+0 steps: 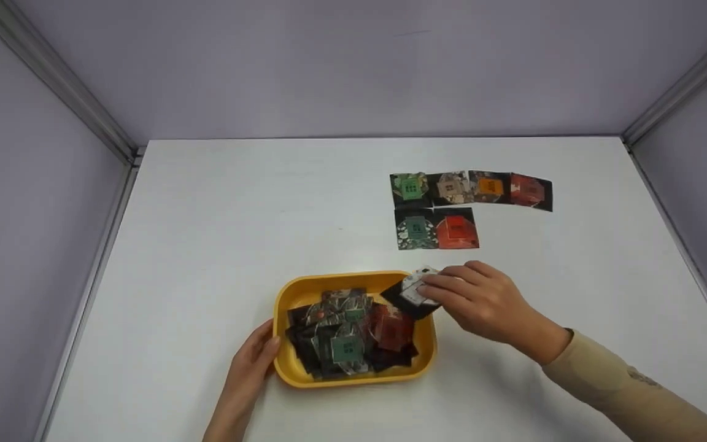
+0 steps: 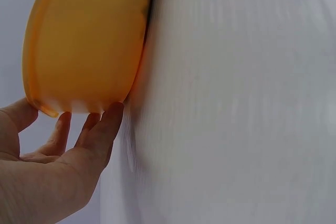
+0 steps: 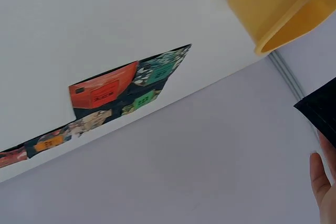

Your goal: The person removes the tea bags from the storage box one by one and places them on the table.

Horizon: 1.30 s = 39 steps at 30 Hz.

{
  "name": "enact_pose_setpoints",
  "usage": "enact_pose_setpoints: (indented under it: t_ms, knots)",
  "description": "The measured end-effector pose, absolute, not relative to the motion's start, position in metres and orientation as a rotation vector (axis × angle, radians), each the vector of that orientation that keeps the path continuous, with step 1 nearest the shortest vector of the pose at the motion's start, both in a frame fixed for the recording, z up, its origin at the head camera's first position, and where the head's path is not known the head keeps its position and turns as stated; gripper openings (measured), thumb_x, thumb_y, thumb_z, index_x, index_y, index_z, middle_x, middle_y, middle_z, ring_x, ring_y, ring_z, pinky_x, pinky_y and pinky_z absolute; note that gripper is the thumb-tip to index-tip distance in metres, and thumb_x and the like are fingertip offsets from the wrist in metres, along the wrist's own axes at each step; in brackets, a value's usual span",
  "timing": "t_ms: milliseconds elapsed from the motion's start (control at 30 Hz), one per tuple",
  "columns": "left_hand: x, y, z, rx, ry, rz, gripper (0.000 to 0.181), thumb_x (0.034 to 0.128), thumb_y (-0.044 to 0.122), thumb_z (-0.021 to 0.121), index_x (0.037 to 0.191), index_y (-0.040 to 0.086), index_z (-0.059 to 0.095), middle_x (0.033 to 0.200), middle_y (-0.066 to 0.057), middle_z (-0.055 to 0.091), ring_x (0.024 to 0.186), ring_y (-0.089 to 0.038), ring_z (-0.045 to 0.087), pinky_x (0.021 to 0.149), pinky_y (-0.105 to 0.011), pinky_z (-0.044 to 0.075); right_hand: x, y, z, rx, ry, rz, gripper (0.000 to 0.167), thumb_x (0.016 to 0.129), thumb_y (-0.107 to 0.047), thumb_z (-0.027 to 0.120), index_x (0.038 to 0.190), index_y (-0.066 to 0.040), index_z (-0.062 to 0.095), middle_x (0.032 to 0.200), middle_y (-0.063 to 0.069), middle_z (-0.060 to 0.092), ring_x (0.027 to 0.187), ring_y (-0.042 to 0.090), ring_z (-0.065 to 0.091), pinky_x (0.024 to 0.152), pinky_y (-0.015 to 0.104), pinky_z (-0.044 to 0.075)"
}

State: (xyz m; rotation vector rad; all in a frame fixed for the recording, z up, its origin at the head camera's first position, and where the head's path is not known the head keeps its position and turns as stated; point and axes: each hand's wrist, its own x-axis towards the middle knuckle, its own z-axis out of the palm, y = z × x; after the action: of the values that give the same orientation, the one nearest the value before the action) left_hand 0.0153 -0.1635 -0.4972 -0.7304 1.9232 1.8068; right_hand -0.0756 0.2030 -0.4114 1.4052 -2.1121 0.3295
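Note:
A yellow plastic tray (image 1: 353,382) holds a heap of dark sachets (image 1: 346,348) with green and red labels. My left hand (image 1: 258,353) grips the tray's left end; in the left wrist view, the fingers (image 2: 107,124) touch its outer wall. Above the tray's right back corner, my right hand (image 1: 482,301) pinches a black sachet with a white label (image 1: 412,296), tilted. Its dark face (image 3: 323,108) shows at the edge of the right wrist view, where part of that hand is cut off.
Beyond the tray, several sachets lie flat in two touching rows on the white table (image 1: 237,215). The back row ends with a red sachet (image 1: 531,191); the front row has a green one (image 1: 416,228) and a red one (image 1: 458,228). Pale walls (image 1: 353,73) enclose the table.

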Motion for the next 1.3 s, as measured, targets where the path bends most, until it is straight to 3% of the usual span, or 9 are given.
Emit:
enact_pose_setpoints:
  t_ms: [400,500,600,733,1300]
  knots:
    - [0.018,-0.163,-0.497,-0.715,1.95,1.806,0.082,0.0922,0.056,0.062,0.152,0.007,0.036,0.159,-0.017,0.031,0.144,-0.033,0.032,0.112,-0.046,0.035,-0.109,0.258,-0.426,1.194,-2.294,0.271,0.031,0.104,-0.015,0.045,0.119,-0.007,0.071,0.107,0.009,0.074,0.088,0.028,0.068,0.072,0.044,0.058]
    - [0.018,-0.164,-0.497,-0.717,1.954,1.803,0.082,0.0927,0.056,0.062,0.152,0.006,0.036,0.159,-0.017,0.03,0.144,-0.033,0.031,0.113,-0.046,0.034,-0.12,0.274,-0.432,1.11,-2.358,0.248,0.028,0.097,-0.005,0.056,0.121,-0.008,0.071,0.107,0.011,0.073,0.088,0.029,0.068,0.073,0.045,0.058]
    - [0.018,-0.163,-0.497,-0.713,1.961,1.805,0.08,0.0938,0.054,0.061,0.152,0.006,0.036,0.158,-0.018,0.031,0.144,-0.033,0.032,0.112,-0.046,0.035,-0.129,0.288,-0.439,1.029,-2.412,0.228,0.041,0.084,0.007,0.069,0.123,-0.007,0.07,0.108,0.012,0.073,0.09,0.03,0.067,0.074,0.047,0.058]
    - [0.018,-0.162,-0.497,-0.707,1.98,1.805,0.08,0.0939,0.054,0.061,0.152,0.006,0.036,0.158,-0.018,0.032,0.143,-0.033,0.033,0.111,-0.046,0.037,-0.136,0.302,-0.45,0.939,-2.464,0.244,0.051,0.076,0.014,0.074,0.123,-0.007,0.069,0.108,0.013,0.072,0.092,0.031,0.066,0.075,0.049,0.057]
    - [0.018,-0.162,-0.496,-0.699,1.972,1.799,0.078,0.095,0.053,0.06,0.153,0.007,0.036,0.157,-0.017,0.033,0.142,-0.033,0.036,0.111,-0.046,0.038,-0.156,0.333,-0.48,0.889,-2.586,0.066,0.046,0.081,0.013,0.069,0.124,-0.005,0.068,0.105,0.015,0.073,0.089,0.033,0.065,0.072,0.05,0.056]
